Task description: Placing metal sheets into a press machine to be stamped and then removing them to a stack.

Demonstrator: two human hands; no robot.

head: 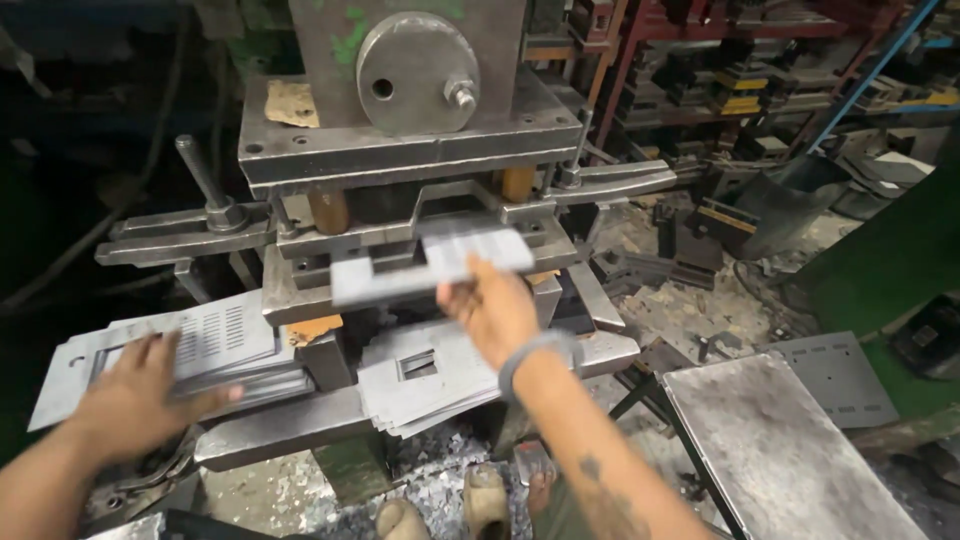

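Note:
My right hand (492,308) grips a thin grey metal sheet (430,262) by its near edge, holding it blurred in front of the die opening of a heavy steel press (410,150). My left hand (135,395) lies flat, fingers spread, on a stack of perforated grey metal sheets (200,345) at the left of the press bed. Below my right hand sits another pile of sheets with a rectangular cutout (425,380). A band circles my right wrist.
A worn metal table (790,450) stands at the lower right, with a perforated panel (840,375) on the floor beyond it. Racks of dies and metal parts (740,70) fill the background. Metal scrap (440,495) and my sandalled feet lie below the press.

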